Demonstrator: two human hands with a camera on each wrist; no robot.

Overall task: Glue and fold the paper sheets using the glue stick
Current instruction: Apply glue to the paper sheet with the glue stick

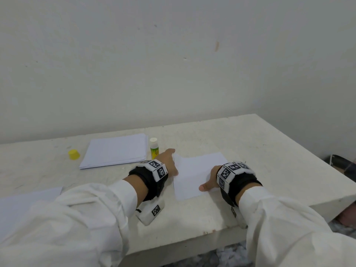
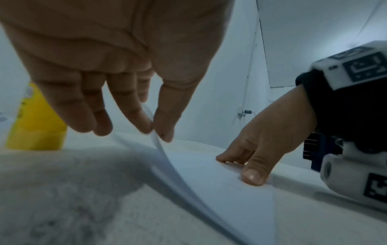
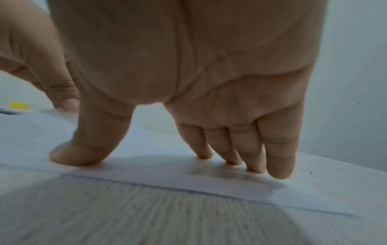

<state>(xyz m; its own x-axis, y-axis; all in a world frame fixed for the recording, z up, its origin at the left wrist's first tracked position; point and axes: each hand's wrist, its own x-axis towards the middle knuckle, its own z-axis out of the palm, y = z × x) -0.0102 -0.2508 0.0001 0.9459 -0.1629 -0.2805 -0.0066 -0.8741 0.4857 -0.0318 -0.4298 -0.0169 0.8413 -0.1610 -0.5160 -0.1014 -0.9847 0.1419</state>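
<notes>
A white paper sheet (image 1: 194, 175) lies on the table (image 1: 250, 151) in front of me. My left hand (image 1: 169, 160) pinches the sheet's far left corner (image 2: 156, 137) between thumb and forefinger and lifts it off the table. My right hand (image 1: 211, 181) presses flat on the sheet's right side, thumb and fingertips (image 3: 278, 169) down on the paper (image 3: 146, 174). The uncapped glue stick (image 1: 154, 148) stands upright just left of my left hand, yellow in the left wrist view (image 2: 35, 126). Its yellow cap (image 1: 74, 154) lies further left.
A stack of white sheets (image 1: 115, 153) lies behind and left of the glue stick. Another sheet (image 1: 28, 197) pokes out under my left sleeve. The table's right edge and front edge are close to my right arm; a wall stands behind.
</notes>
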